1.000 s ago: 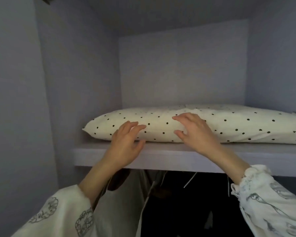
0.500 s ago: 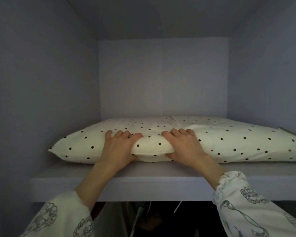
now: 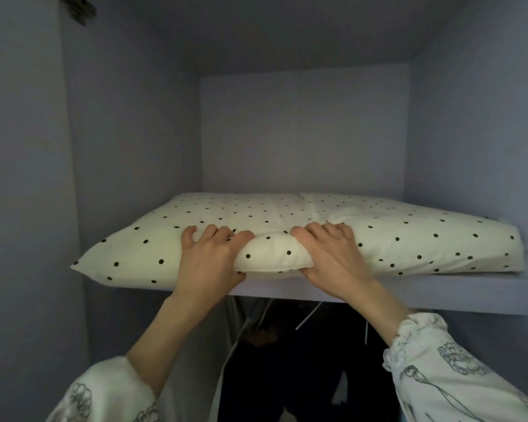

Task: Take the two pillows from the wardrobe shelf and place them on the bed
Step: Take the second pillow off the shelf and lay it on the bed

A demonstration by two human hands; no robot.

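A cream pillow with black dots (image 3: 393,236) lies on the pale wardrobe shelf (image 3: 439,295), its front edge hanging slightly over the shelf's lip at the left. My left hand (image 3: 209,260) grips the pillow's front edge left of centre, fingers dug into the top. My right hand (image 3: 329,255) grips the same edge just to the right, and the fabric bulges between both hands. A seam across the top hints at a second pillow, but I cannot tell them apart. No bed is in view.
The shelf sits in a narrow recess with a left wall (image 3: 128,178), a back wall (image 3: 302,132) and a right wall (image 3: 470,132). Dark hanging clothes (image 3: 302,360) and a pale garment (image 3: 208,345) fill the space under the shelf.
My hands went from hovering open at the pillow's front edge to clutching it. The pillow has slid forward, its left corner now past the shelf's lip.
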